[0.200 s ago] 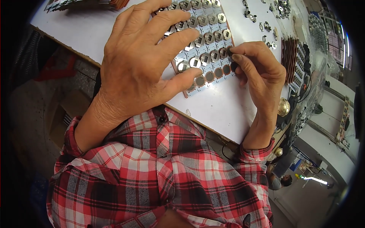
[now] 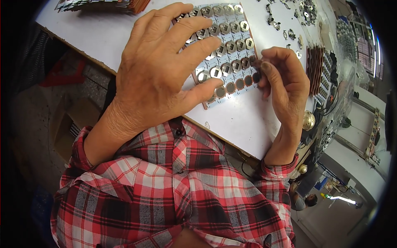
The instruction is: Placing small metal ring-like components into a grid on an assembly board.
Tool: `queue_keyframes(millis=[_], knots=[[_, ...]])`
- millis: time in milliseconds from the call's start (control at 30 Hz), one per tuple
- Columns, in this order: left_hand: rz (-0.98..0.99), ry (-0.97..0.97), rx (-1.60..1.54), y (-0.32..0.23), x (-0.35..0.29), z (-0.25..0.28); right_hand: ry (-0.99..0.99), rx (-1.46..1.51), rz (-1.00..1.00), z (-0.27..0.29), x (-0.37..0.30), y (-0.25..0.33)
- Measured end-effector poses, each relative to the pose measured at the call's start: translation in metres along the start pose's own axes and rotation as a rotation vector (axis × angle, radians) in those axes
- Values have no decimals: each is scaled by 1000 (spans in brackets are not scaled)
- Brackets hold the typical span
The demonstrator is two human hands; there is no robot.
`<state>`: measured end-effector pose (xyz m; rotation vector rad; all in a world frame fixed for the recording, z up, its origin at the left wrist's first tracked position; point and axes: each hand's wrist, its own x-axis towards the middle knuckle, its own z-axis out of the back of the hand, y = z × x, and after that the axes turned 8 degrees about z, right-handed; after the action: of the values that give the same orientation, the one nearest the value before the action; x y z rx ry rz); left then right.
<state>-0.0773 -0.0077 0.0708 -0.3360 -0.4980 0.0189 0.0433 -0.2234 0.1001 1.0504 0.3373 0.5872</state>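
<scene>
A light-blue circuit board panel (image 2: 235,87) lies on the white table, bearing rows of round metal coin-cell clips (image 2: 224,28) with square openings. Its nearest row shows dark round pads (image 2: 230,87) without clips. My left hand (image 2: 155,70) spreads over the panel's left side, fingers apart and fingertips at the clips, hiding part of the rows. By the right edge, at the end of the second-nearest row, my right hand (image 2: 286,80) has thumb and index finger pinched together. What lies between those fingertips is too small and covered to make out.
Loose metal clips (image 2: 307,12) are scattered at the far right of the table (image 2: 231,124). A stack of brown-edged panels (image 2: 316,70) stands right of my right hand, with a brass-coloured round object (image 2: 308,120) nearer. More stacked panels (image 2: 107,5) lie far left. Another person (image 2: 304,200) is in the background.
The panel and my left hand appear slightly further right and lower in the picture. My right fingertips have drawn slightly off the panel's edge, showing more of the last dark pad.
</scene>
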Motion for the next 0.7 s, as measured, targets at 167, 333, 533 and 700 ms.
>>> queue_keyframes(millis=[167,333,533,700], knots=[[22,4,-33,0,-1,0,124,-222,146,7,-1,-6],[38,6,-64,1,-2,-3,134,-277,261,8,3,-12],[56,10,-108,0,-3,-5,155,-297,285,6,4,-13],[77,17,-142,0,-3,-6,156,-124,188,8,3,-15]])
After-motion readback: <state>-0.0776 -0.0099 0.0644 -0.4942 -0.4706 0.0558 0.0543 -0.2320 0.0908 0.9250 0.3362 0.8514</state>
